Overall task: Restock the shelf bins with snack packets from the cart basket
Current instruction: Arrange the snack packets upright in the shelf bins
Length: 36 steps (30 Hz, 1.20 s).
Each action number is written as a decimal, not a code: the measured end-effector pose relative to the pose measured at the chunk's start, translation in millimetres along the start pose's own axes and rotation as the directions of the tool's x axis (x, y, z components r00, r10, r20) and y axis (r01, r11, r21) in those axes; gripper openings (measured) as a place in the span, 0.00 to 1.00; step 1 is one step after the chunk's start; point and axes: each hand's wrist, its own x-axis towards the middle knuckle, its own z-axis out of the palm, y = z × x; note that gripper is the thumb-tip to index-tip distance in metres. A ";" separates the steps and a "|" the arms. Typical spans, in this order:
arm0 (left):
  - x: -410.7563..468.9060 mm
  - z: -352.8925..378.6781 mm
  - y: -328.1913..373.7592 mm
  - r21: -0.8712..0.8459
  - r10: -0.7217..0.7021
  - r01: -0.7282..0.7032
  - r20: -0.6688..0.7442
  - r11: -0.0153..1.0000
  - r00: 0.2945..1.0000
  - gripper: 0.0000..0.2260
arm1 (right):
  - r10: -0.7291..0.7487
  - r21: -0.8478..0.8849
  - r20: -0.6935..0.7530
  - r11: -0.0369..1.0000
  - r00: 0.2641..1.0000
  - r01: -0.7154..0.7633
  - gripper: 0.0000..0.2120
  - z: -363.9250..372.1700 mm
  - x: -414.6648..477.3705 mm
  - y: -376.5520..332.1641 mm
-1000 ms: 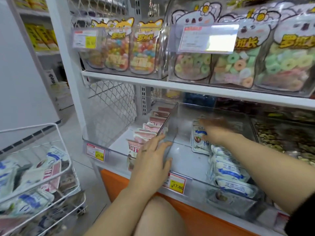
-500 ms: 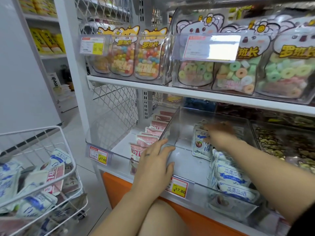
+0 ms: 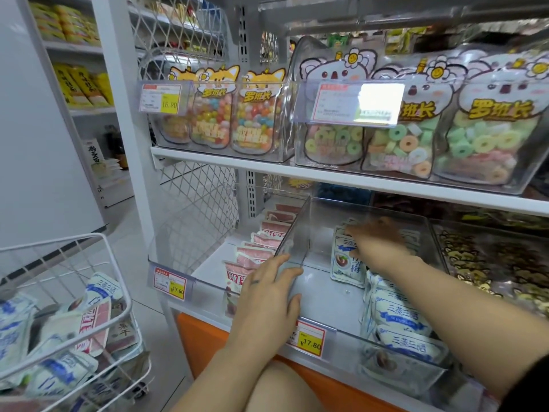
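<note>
White shop shelving (image 3: 356, 177) fills the view, with clear bins of sweets on the upper board: jelly-bean bags (image 3: 214, 120) on the left, ring-sweet bags (image 3: 481, 144) on the right. At the far left stands the white wire cart basket (image 3: 50, 241), holding a loose heap of blue-and-white snack packets (image 3: 104, 288) with pink ones among them. Right of it, on the lower board, the left bin (image 3: 190, 233) carries a price tag (image 3: 169, 283) and a row of upright pink packets (image 3: 267, 237) along its right side. The left hand (image 3: 267, 304) lies flat over the front left corner of the middle bin (image 3: 297, 233), its fingers (image 3: 277, 263) straight and touching the clear wall, holding nothing. A second price tag (image 3: 309, 339) sits just below that hand. Deep in the middle bin the right hand (image 3: 380, 242) rests on an upright blue-and-white packet (image 3: 346, 260); it is blurred, so I cannot tell whether it grips. More such packets (image 3: 398, 316) lie in a row along the bin's right side. The right bin (image 3: 490, 263) holds dark and gold snacks.
</note>
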 end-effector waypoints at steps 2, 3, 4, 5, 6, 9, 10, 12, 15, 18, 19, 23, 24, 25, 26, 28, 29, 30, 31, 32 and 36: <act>0.2 0.3 -0.2 -0.004 0.004 -0.004 -0.003 1.000 1.000 0.20 | -0.005 -0.018 -0.046 1.000 0.999 0.004 0.22 -3.0 -1.9 -0.7; 0.3 0.5 -0.1 0.002 0.003 -0.003 -0.002 1.000 1.000 0.20 | -0.001 -0.019 -0.068 1.000 0.998 -0.001 0.22 -3.8 -3.1 -0.5; 0.4 0.7 -0.2 0.008 0.001 -0.001 -0.001 1.000 1.000 0.20 | 0.003 -0.014 -0.086 1.000 0.996 -0.004 0.22 -5.3 -4.7 -0.7; 0.6 0.8 -0.4 0.011 0.000 0.000 -0.002 1.000 1.000 0.20 | 0.006 -0.010 -0.103 1.000 0.995 -0.007 0.22 -7.1 -6.7 -1.4; 0.8 0.3 -0.1 0.016 -0.001 0.001 -0.004 1.000 1.000 0.20 | 0.008 -0.009 -0.121 1.000 0.993 -0.009 0.22 -9.7 -9.3 -3.1; -0.4 -3.2 -0.1 0.037 0.018 -0.018 -0.021 0.999 1.000 0.20 | -0.010 0.047 -0.152 0.999 0.988 0.018 0.21 -19.4 -22.7 -11.5; -1.7 -6.6 -0.3 0.045 0.029 -0.027 -0.033 0.999 0.999 0.19 | -0.015 0.104 -0.154 0.994 0.988 0.032 0.21 -24.6 -28.9 -15.8; -6.8 -18.8 -1.9 0.055 0.037 -0.033 -0.065 0.998 0.997 0.18 | -0.048 0.213 -0.159 0.974 0.986 0.081 0.20 -39.4 -42.7 -27.5; -23.0 -45.9 -10.4 0.057 0.011 -0.005 -0.107 0.998 0.994 0.17 | -0.150 0.334 -0.209 0.918 0.966 0.215 0.17 -70.9 -61.0 -55.1; -48.8 -80.3 -26.0 0.091 -0.049 0.061 -0.129 0.994 0.990 0.17 | -0.234 0.468 -0.250 0.820 0.939 0.329 0.12 -106.7 -73.3 -96.8; -59.6 -93.4 -33.5 0.103 -0.061 0.078 -0.159 0.992 0.985 0.16 | -0.260 0.507 -0.259 0.783 0.930 0.360 0.11 -117.8 -75.1 -113.4; -107.5 -146.5 -72.6 0.209 -0.138 0.191 -0.244 0.959 0.960 0.13 | -0.399 0.611 -0.317 0.608 0.860 0.507 0.11 -156.1 -78.0 -189.4; -119.9 -159.7 -82.6 0.222 -0.165 0.230 -0.277 0.947 0.947 0.13 | -0.440 0.628 -0.322 0.563 0.838 0.537 0.12 -164.0 -79.0 -210.3; -131.6 -171.8 -92.5 0.239 -0.191 0.271 -0.311 0.932 0.931 0.12 | -0.476 0.641 -0.328 0.522 0.816 0.562 0.13 -170.6 -80.3 -230.4; -141.9 -183.8 -100.8 0.253 -0.220 0.313 -0.336 0.915 0.916 0.10 | -0.505 0.647 -0.336 0.489 0.795 0.584 0.14 -175.9 -81.2 -250.3; -160.1 -205.7 -114.6 0.265 -0.285 0.388 -0.355 0.883 0.890 0.10 | -0.550 0.647 -0.341 0.451 0.763 0.614 0.15 -179.6 -79.5 -288.6; -168.2 -215.4 -121.0 0.279 -0.311 0.419 -0.358 0.864 0.880 0.11 | -0.570 0.643 -0.331 0.447 0.752 0.622 0.15 -179.3 -76.9 -305.9; -175.0 -224.6 -127.1 0.294 -0.340 0.450 -0.356 0.844 0.870 0.11 | -0.592 0.642 -0.315 0.443 0.742 0.626 0.15 -177.6 -72.9 -322.0; -181.1 -233.5 -133.7 0.301 -0.368 0.478 -0.356 0.825 0.859 0.11 | -0.614 0.645 -0.293 0.440 0.733 0.625 0.15 -175.1 -68.5 -336.6; -186.5 -241.5 -140.0 0.304 -0.395 0.505 -0.358 0.808 0.846 0.12 | -0.635 0.650 -0.265 0.438 0.726 0.620 0.15 -172.6 -63.9 -349.7; -203.5 -259.0 -159.8 0.293 -0.490 0.608 -0.387 0.738 0.781 0.12 | -0.675 0.694 -0.145 0.452 0.723 0.561 0.20 -161.2 -49.1 -392.2</act>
